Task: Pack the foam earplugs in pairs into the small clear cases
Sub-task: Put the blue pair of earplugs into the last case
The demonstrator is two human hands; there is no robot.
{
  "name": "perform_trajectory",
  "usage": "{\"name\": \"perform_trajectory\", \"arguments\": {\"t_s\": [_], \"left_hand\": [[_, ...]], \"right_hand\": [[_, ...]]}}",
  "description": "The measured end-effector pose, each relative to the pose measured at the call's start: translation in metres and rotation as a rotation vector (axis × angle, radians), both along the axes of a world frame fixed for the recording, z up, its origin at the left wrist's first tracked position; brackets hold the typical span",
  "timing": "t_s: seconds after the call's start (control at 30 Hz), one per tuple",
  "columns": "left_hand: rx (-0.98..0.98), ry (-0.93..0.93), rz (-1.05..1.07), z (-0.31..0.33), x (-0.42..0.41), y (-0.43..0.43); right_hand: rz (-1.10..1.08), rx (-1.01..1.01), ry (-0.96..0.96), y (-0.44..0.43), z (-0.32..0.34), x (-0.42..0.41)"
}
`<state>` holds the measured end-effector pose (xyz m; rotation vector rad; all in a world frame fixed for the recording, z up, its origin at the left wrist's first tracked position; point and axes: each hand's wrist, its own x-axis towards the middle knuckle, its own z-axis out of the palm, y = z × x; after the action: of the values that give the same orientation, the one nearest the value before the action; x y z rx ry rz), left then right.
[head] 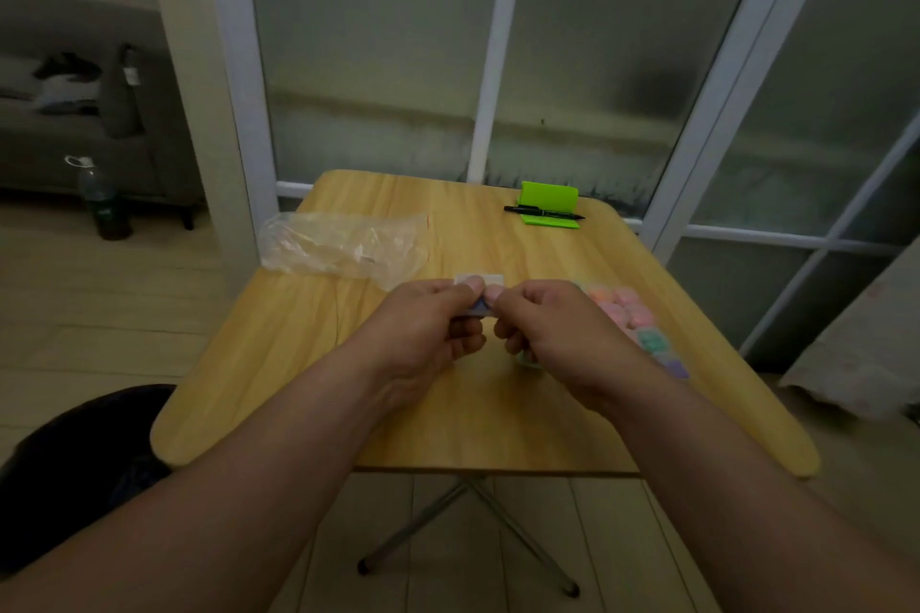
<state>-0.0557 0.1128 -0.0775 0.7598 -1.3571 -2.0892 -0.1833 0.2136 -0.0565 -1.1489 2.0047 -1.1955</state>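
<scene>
Wooden table point(279, 363) on crossed metal legs. A crumpled clear plastic bag point(343, 246) lay at its far left; a black pen point(542, 213) rested across a green stand point(550, 197) at its far right. A dark bottle point(102, 199) stood on the floor near a grey sofa point(74, 129).
</scene>
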Motion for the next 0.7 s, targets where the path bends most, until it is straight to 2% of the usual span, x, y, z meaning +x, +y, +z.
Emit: {"name": "perform_trajectory", "arguments": {"t_s": [0.1,0.2,0.3,0.37,0.57,0.7], "left_hand": [[-0.003,-0.019,-0.048,0.004,0.006,-0.003],[-0.092,-0.104,-0.075,0.009,0.009,-0.004],[-0.051,-0.085,0.02,0.008,0.004,-0.003],[0.007,-0.053,0.072,0.008,0.001,-0.002],[-0.022,-0.029,0.056,0.012,-0.006,0.003],[-0.059,-0.079,0.018,0.012,-0.01,0.006]], "right_hand": [[0.049,0.054,0.057,0.004,0.006,-0.01],[0.071,0.112,0.129,0.009,0.011,-0.017],[-0.103,-0.029,0.204,0.006,0.007,-0.019],[-0.168,-0.152,0.336,0.005,0.007,-0.022],[0.048,-0.129,0.717,0.002,0.005,-0.009],[0.051,-0.101,0.699,0.003,0.006,-0.017]]}}
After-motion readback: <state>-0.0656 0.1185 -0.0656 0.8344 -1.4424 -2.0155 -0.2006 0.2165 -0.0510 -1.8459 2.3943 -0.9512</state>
